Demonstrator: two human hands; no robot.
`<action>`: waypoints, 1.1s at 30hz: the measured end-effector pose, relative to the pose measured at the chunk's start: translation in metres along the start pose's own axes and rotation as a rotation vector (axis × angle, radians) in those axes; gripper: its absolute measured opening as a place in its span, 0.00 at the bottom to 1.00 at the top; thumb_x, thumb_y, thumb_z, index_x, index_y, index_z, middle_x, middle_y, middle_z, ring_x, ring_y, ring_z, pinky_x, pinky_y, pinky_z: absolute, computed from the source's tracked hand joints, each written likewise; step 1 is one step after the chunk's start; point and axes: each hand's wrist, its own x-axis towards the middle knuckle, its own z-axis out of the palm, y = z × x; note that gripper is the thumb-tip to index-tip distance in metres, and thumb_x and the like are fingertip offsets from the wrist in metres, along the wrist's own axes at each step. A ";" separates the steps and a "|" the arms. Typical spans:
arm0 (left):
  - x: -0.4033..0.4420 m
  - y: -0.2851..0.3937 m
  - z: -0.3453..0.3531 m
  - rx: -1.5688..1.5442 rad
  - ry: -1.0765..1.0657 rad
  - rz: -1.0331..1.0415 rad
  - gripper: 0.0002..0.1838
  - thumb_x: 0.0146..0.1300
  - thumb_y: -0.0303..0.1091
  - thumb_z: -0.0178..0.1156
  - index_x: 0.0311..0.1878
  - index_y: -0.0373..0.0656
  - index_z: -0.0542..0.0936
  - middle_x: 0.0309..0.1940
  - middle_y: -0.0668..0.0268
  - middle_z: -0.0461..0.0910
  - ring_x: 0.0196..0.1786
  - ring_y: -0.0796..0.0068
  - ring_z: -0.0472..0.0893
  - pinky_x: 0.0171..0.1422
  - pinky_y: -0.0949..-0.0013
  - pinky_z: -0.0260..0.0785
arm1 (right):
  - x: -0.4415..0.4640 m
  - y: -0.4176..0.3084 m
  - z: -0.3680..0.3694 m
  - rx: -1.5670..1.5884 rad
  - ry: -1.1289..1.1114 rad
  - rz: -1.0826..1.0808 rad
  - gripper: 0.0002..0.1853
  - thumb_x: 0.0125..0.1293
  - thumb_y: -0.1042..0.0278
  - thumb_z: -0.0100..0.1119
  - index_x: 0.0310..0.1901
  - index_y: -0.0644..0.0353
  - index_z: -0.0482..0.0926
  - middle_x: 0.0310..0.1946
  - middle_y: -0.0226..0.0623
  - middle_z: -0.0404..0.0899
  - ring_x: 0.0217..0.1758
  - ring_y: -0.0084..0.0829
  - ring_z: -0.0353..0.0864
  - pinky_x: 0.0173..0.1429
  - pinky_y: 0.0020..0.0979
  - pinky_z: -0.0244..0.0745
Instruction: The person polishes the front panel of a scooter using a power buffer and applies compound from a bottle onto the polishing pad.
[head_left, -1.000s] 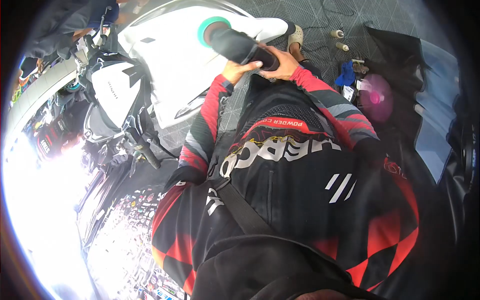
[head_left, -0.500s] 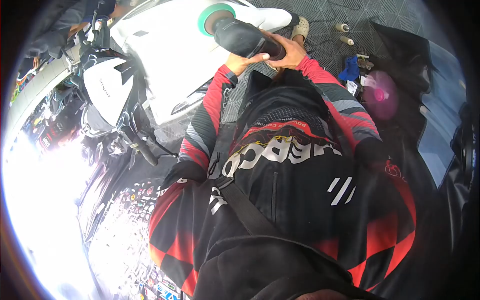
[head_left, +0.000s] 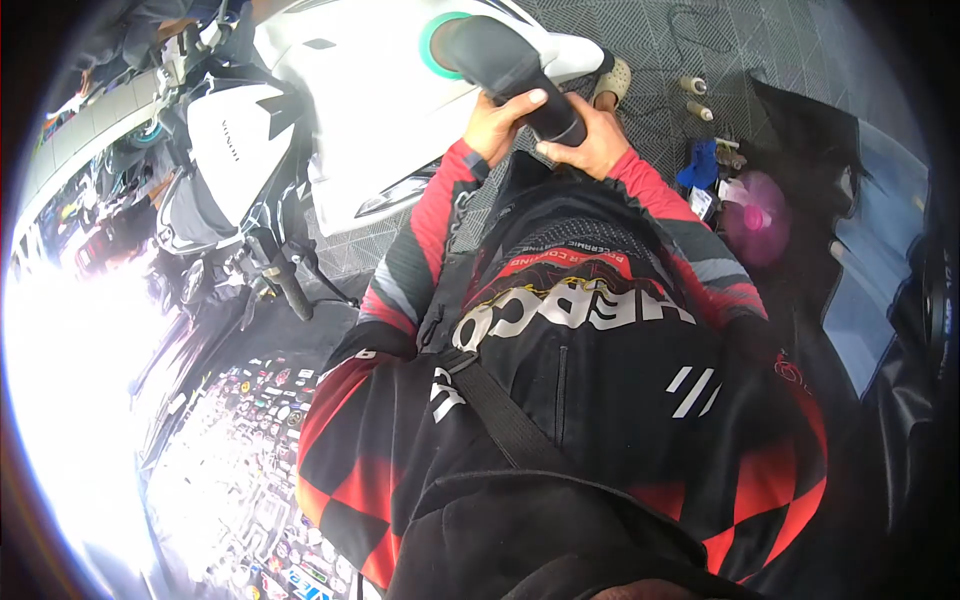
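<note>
Head view: shows polisher (head_left: 499,62) over white panel (head_left: 365,100), tilted, with round pad (head_left: 445,46) toward the upper left and handle end toward the wearer's body. Gripped from both sides: left hand (head_left: 490,126) closed about the handle, thumb laid across it; right hand (head_left: 598,138) closed about the lower end, thumb underneath. Cannot confirm full contact between pad and panel; partly hidden by the tool, washed out by glare.

Judged as risks: could mark or overheat the finish if pad tips onto its edge or dwells in one spot, especially near the panel's rim and creases. Could slip from the grip, being held mainly by the handle, if pad catches an edge. Might miss flaws because of the glare. Could snag on dark cord (head_left: 684,44) if trailed near clog (head_left: 617,82).

Materials noted: glossy, smooth, curved shell on panel, with clear-looking lens (head_left: 398,193) set into the lower edge; dark, rounded casing on polisher; teal rim on pad; ribbed, patterned tile on floor (head_left: 640,30); limp, folded blue cloth (head_left: 698,164) near blurred pink disc (head_left: 755,218); slick, creased black sheet (head_left: 800,120) farther right; small pale bottles (head_left: 693,86) lying close together.
</note>
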 end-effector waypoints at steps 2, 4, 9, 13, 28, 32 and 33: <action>-0.012 0.015 -0.001 -0.015 0.026 0.004 0.24 0.64 0.32 0.70 0.61 0.37 0.75 0.50 0.61 0.82 0.52 0.69 0.83 0.58 0.62 0.77 | 0.002 -0.026 -0.008 0.006 -0.073 0.034 0.37 0.53 0.48 0.75 0.60 0.62 0.74 0.45 0.49 0.85 0.47 0.45 0.86 0.56 0.39 0.76; -0.022 0.022 0.009 0.021 0.118 -0.007 0.23 0.65 0.37 0.69 0.59 0.39 0.76 0.49 0.62 0.82 0.51 0.69 0.83 0.57 0.62 0.77 | 0.003 -0.034 -0.015 0.126 -0.178 -0.030 0.38 0.54 0.45 0.74 0.60 0.64 0.75 0.49 0.53 0.84 0.52 0.45 0.86 0.57 0.39 0.78; -0.040 0.020 0.039 -0.096 0.254 0.049 0.21 0.65 0.44 0.70 0.55 0.44 0.77 0.46 0.69 0.79 0.51 0.73 0.79 0.56 0.60 0.76 | 0.013 -0.054 -0.050 0.197 -0.472 0.062 0.40 0.56 0.50 0.75 0.66 0.63 0.72 0.55 0.43 0.82 0.58 0.33 0.80 0.65 0.36 0.72; -0.065 0.036 0.037 -0.149 0.376 0.171 0.20 0.65 0.42 0.70 0.54 0.46 0.76 0.47 0.69 0.78 0.52 0.72 0.78 0.58 0.60 0.73 | 0.039 -0.070 -0.040 0.127 -0.578 -0.031 0.40 0.55 0.50 0.76 0.65 0.66 0.72 0.53 0.45 0.82 0.57 0.34 0.81 0.64 0.38 0.72; -0.058 0.055 -0.012 -0.220 0.086 0.387 0.32 0.61 0.36 0.70 0.67 0.42 0.70 0.62 0.63 0.75 0.67 0.67 0.74 0.72 0.57 0.65 | 0.079 -0.101 -0.009 -0.354 -0.153 -0.495 0.38 0.46 0.59 0.76 0.61 0.60 0.74 0.46 0.51 0.84 0.45 0.51 0.87 0.47 0.44 0.82; -0.057 0.055 -0.027 -0.158 -0.037 0.476 0.36 0.59 0.30 0.71 0.70 0.41 0.66 0.65 0.60 0.72 0.71 0.65 0.70 0.77 0.59 0.61 | 0.090 -0.089 -0.001 -0.443 -0.091 -0.627 0.40 0.45 0.55 0.76 0.62 0.61 0.75 0.44 0.49 0.83 0.41 0.49 0.87 0.44 0.44 0.83; -0.056 0.055 -0.026 -0.138 -0.016 0.486 0.36 0.59 0.29 0.71 0.69 0.41 0.67 0.64 0.61 0.73 0.70 0.65 0.71 0.76 0.59 0.61 | 0.095 -0.083 -0.003 -0.445 -0.080 -0.680 0.42 0.44 0.52 0.77 0.62 0.61 0.75 0.42 0.48 0.83 0.40 0.48 0.87 0.43 0.44 0.83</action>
